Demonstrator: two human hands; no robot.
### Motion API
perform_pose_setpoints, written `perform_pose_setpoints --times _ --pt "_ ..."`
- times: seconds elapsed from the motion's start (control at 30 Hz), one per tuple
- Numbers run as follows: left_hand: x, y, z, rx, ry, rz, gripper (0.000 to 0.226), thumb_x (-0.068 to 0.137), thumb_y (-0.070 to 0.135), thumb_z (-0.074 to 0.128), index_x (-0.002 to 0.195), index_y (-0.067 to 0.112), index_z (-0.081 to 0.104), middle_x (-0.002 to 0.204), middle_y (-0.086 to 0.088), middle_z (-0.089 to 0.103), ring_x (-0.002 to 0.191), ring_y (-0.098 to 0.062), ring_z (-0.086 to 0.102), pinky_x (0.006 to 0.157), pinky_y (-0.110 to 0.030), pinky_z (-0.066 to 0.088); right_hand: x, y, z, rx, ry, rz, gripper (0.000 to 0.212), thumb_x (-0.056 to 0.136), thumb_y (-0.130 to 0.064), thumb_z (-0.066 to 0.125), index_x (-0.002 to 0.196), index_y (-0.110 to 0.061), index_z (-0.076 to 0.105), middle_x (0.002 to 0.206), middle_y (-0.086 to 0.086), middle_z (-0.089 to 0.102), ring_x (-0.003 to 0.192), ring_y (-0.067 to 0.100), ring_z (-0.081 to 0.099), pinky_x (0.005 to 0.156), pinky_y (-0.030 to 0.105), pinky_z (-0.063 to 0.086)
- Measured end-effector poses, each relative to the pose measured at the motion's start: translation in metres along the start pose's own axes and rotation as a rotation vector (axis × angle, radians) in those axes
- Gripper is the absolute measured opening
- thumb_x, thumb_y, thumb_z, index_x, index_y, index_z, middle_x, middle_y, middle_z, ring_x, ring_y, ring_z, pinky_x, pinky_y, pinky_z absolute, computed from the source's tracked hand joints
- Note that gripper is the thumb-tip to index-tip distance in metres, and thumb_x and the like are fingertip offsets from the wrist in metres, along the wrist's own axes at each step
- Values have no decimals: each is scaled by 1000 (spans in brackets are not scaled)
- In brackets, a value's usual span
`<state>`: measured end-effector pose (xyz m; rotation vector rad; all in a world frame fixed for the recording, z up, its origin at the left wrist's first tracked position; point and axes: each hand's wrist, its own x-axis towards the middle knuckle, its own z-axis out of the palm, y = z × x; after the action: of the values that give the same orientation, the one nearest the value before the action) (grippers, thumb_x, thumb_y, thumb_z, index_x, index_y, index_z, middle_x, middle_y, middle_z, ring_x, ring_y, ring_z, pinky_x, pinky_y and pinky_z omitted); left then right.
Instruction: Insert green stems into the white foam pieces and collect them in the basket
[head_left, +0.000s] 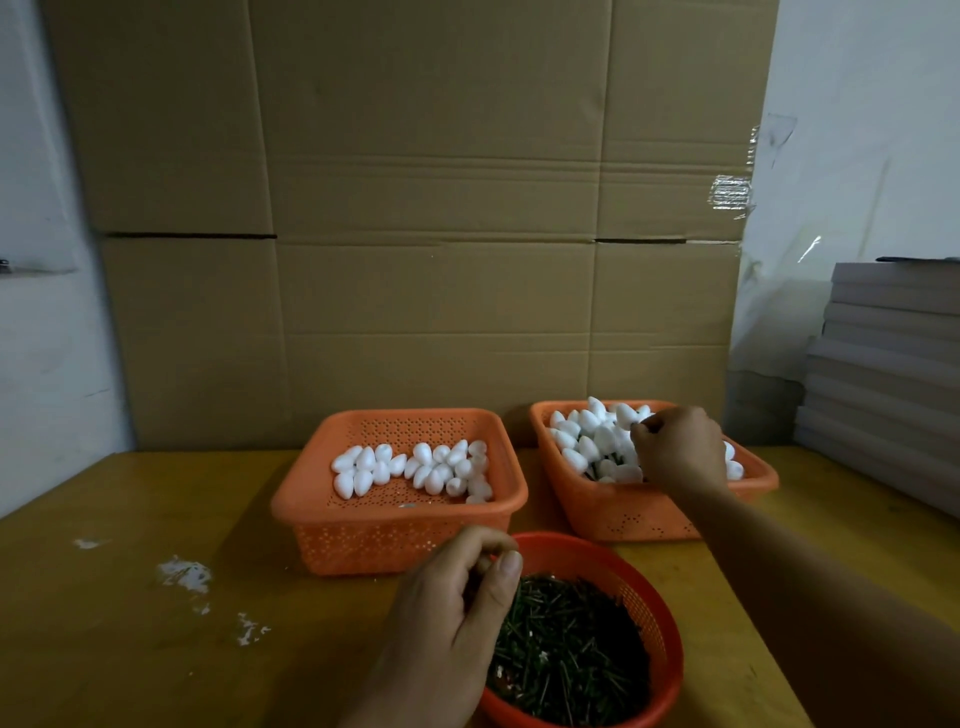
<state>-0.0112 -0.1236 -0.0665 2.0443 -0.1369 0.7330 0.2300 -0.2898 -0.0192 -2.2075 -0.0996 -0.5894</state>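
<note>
Curling over the stem bowl (652, 613), left hand (447, 623) seems empty; right hand (678, 449), fingers bent, grip unclear

A yellowish-brown wooden bench (130, 597) fills the lower part of the view, its surface scuffed and dotted with small white crumbs (184, 574) at the left. Behind it stands a large flattened brown cardboard sheet (415, 208), creased in horizontal bands, with clear tape (732, 192) peeling at its right edge. Pale white walls (47, 338) show on both sides. A stack of grey flat boards (888, 364) rests at the right. The light is dim and even.
</note>
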Motion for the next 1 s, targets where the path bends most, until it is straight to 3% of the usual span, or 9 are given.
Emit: perform_pose_setpoints --times 0.13,0.23,0.37,0.47,0.53,0.67,0.73,0.87,1.0 --pt "1 0 -1 25 9 15 27 98 49 47 97 30 65 68 15 57 64 -3 54 60 -16 37 7 -8 4 -47 -47 96 35 90 -24 58 58 -10 55 58 7 57 64 27 58 70 38 50" --pt "1 0 0 37 -1 29 26 96 48 48 98 30 65 70 16 58 66 -3 55 62 -17 38 11 -10 4 -115 -79 141 31 91 -29 58 67 -11 61 66 8 61 75 29 63 89 46 51" --pt "0 1 0 42 -1 44 26 94 48 47 98 29 65 71 17 58 66 -3 55 60 -15 37 15 -8 4 -203 -79 205 28 90 -36 61 70 -16 56 65 2 54 60 17 48 69 32 38" --pt "0 1 1 55 -4 46 26 95 49 47 98 30 65 72 19 57 68 -3 56 61 -15 38 17 -3 5 -213 -55 252 33 88 -44 60 69 -18 55 67 3 52 75 24 58 78 37 44" --pt "-1 1 1 58 -5 43 27 94 50 46 98 31 65 73 19 58 69 -2 56 62 -15 38 18 3 6 -173 -53 210 32 87 -39 65 69 -14 58 65 4 57 70 24 60 70 34 47" --pt "-1 2 0 48 -2 39 27 94 51 47 97 31 65 75 19 58 70 -2 56 63 -15 39 10 12 4 -62 12 12 38 87 -20 64 52 -5 59 47 7 54 46 19 49 48 26 32" --pt "0 3 0 49 4 45 27 94 50 47 97 30 65 75 19 58 71 -2 56 64 -15 39 -1 9 1 37 44 -47 40 87 -16 63 50 -3 57 46 11 54 45 20 48 49 27 33" --pt "-1 2 1 68 -4 63 22 98 41 51 90 25 63 70 18 54 67 -4 53 62 -16 37 -26 -7 -10 243 15 -98 30 91 -12 62 67 5 65 62 22 64 54 35 55 55 41 47" --pt "-1 -3 1 79 6 62 22 101 29 53 81 21 55 66 16 51 62 -5 48 59 -17 36 -58 -25 -29 367 -11 -126 28 92 -15 61 65 -12 68 62 10 67 49 17 51 51 33 41"
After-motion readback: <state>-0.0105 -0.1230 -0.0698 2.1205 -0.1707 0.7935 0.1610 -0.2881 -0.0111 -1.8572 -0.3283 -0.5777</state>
